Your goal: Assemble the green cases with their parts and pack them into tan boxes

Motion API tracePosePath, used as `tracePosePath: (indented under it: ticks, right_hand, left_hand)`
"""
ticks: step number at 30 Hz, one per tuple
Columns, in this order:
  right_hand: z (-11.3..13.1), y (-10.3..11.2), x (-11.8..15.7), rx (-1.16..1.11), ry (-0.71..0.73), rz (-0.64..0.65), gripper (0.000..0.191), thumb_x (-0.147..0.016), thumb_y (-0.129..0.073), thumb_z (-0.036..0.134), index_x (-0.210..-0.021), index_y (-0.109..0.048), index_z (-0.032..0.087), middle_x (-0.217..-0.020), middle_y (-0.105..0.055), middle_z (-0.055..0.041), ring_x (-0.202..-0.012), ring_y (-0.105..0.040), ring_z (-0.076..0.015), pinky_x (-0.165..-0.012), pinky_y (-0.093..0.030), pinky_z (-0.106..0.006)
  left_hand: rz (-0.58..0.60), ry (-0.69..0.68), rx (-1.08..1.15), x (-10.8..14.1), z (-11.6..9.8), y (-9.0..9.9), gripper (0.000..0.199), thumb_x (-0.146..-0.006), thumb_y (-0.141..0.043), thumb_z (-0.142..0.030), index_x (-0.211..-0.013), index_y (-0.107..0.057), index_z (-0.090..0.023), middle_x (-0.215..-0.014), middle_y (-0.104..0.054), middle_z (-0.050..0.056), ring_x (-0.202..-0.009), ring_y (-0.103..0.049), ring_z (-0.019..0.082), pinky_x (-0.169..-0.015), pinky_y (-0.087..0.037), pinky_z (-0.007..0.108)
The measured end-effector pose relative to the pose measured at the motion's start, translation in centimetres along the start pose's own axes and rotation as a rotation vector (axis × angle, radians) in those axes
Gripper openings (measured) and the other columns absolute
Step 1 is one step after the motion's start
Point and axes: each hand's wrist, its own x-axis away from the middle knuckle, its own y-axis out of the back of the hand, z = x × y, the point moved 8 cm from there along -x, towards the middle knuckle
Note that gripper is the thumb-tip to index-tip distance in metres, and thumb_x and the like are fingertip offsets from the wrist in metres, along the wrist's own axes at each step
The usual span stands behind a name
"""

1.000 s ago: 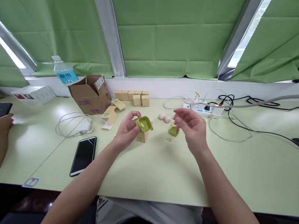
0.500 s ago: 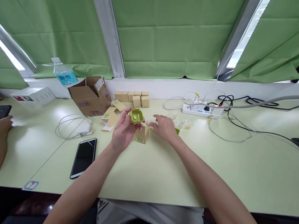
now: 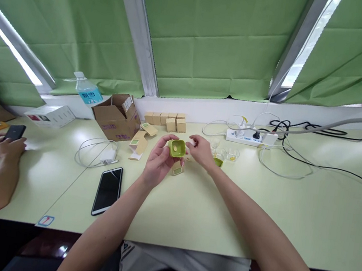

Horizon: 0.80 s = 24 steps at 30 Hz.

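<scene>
My left hand [image 3: 158, 163] grips a small green square cup [image 3: 177, 149], tilted so that its inside faces me. A small pale oval bit lies inside it. Close by the cup's right side is my right hand [image 3: 201, 151], fingers bent together; what they hold, if anything, I cannot make out. Below the cup a small cardboard box [image 3: 178, 169] stands on the table, partly covered by my left hand. Another green cup [image 3: 218, 162] sits beyond my right wrist, near several clear plastic cups [image 3: 232, 155].
Small boxes [image 3: 156, 118] line the wall beside an open carton [image 3: 116, 119]. Opened cardboard packaging [image 3: 138, 143], a phone [image 3: 107, 191] and a white charger [image 3: 108, 156] lie leftward. A power strip [image 3: 246, 138] with cables is behind. At far left, another person's hands [image 3: 11, 147] hold a phone.
The green cup in my left hand has turned to show more of its inside. My right hand's fingers have come nearer the cup's rim. The whole view has shifted slightly.
</scene>
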Motion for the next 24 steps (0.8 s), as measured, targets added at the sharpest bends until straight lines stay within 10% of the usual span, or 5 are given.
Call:
tracePosePath:
  ticks: [6,10,14,24]
  right_hand:
    - [1.0,7.7,5.9,-0.743,0.194,-0.147,0.045,-0.093,-0.077,0.05,-0.126,-0.071,0.02,-0.11,-0.08,-0.0096,-0.102,-0.076,-0.0244,-0.088,-0.062,-0.038]
    - [3.8,11.4,11.3,-0.694,0.456,-0.158,0.029,-0.1,-0.073,0.04,-0.124,-0.069,0.024,-0.128,-0.077,-0.0127,-0.115,-0.073,-0.0281,-0.094,-0.061,-0.044]
    - [7.1,11.1,14.5,-0.375,0.759,-0.043,0.037,-0.098,-0.071,0.026,-0.134,-0.063,0.028,-0.122,-0.077,-0.0111,-0.104,-0.072,-0.0287,-0.098,-0.059,-0.051]
    - [9.0,9.1,15.4,-0.062,0.923,-0.027,0.054,-0.095,-0.064,0.016,-0.146,-0.049,0.023,-0.108,-0.072,-0.0117,-0.096,-0.066,-0.0306,-0.078,-0.058,-0.045]
  left_hand:
    - [0.034,0.071,-0.023,0.5,1.1,-0.9,0.058,-0.088,-0.085,-0.053,-0.129,-0.057,-0.022,-0.098,-0.077,0.01,-0.081,-0.074,0.022,-0.075,-0.058,0.036]
    - [0.04,0.088,-0.021,0.6,1.6,-1.1,0.059,-0.087,-0.087,-0.053,-0.126,-0.058,-0.02,-0.098,-0.077,0.01,-0.087,-0.074,0.023,-0.075,-0.058,0.034]
    - [0.014,0.102,-0.012,0.7,1.8,-0.9,0.054,-0.086,-0.087,-0.053,-0.122,-0.064,-0.02,-0.099,-0.074,0.008,-0.084,-0.072,0.02,-0.076,-0.059,0.033]
    - [0.018,0.141,0.01,1.0,1.9,-1.0,0.049,-0.088,-0.087,-0.051,-0.121,-0.068,-0.019,-0.1,-0.073,0.007,-0.086,-0.071,0.017,-0.079,-0.059,0.029]
